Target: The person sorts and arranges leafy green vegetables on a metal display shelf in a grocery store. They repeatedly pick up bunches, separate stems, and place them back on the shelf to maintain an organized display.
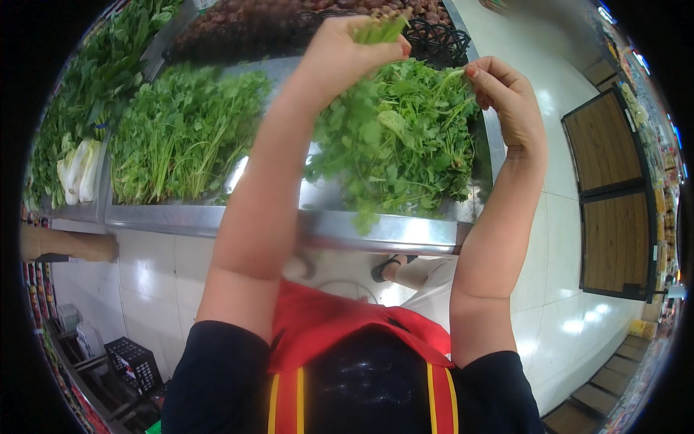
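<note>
My left hand point(344, 57) is raised over the metal display counter, its fingers closed around the stems of a cilantro bunch point(382, 31). Blurred leaves below the wrist seem to hang from this bunch. Off to the right, my right hand point(507, 95) pinches the pale stem of a cilantro sprig point(450, 80) between thumb and finger. Under both hands spreads a loose pile of cilantro point(428, 141), with one broader pale-green leaf point(391, 122) on top. A second heap of cilantro point(179, 119), stems towards me, lies left of my left forearm.
The counter's metal front rim point(401, 230) runs between the greens and my body. Behind the greens, black plastic crates point(436, 40) stand beside reddish-brown produce point(238, 21). Leafy greens and pale cabbages point(80, 168) lie far left. Wood-panelled units point(607, 141) line the right aisle; a black crate point(133, 364) sits lower left.
</note>
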The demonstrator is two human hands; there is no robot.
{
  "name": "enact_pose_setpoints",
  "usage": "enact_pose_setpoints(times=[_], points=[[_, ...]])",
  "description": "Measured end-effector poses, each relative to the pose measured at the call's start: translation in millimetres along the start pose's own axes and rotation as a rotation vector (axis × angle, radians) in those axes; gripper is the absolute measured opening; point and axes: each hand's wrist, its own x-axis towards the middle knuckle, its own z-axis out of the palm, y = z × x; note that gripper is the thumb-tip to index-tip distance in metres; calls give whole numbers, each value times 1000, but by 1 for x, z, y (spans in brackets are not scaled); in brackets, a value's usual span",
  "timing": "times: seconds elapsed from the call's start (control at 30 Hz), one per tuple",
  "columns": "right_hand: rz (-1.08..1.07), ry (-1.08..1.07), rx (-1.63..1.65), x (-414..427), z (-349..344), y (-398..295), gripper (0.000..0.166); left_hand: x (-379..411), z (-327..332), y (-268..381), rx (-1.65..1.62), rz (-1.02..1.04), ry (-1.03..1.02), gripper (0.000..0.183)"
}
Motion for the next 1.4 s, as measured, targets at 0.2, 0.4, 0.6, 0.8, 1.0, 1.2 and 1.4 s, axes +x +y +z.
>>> enact_pose_setpoints(times=[0.2, 0.4, 0.6, 0.8, 1.0, 1.2, 1.4], points=[[-99, -1, 43, 5, 15, 7, 16, -1, 11, -10, 67, 30, -136, 23], [-84, -50, 68, 4, 31, 3, 15, -1, 14, -20, 89, 59, -48, 20], [-171, -55, -53, 8, 37, 9, 13, 4, 13, -28, 25, 55, -31, 19], [-215, 129, -14, 8, 29, 9, 11, 8, 5, -32, 161, 2, -1, 20], [-38, -81, 3, 12, 24, 18, 12, 9, -13, -16, -249, 6, 43, 22], [135, -688, -369, 12, 30, 40, 12, 8, -28, 1, -583, 173, 146, 11], [17, -120, -529, 27, 33, 49, 31, 10, -33, -1, -660, 187, 223, 11]])
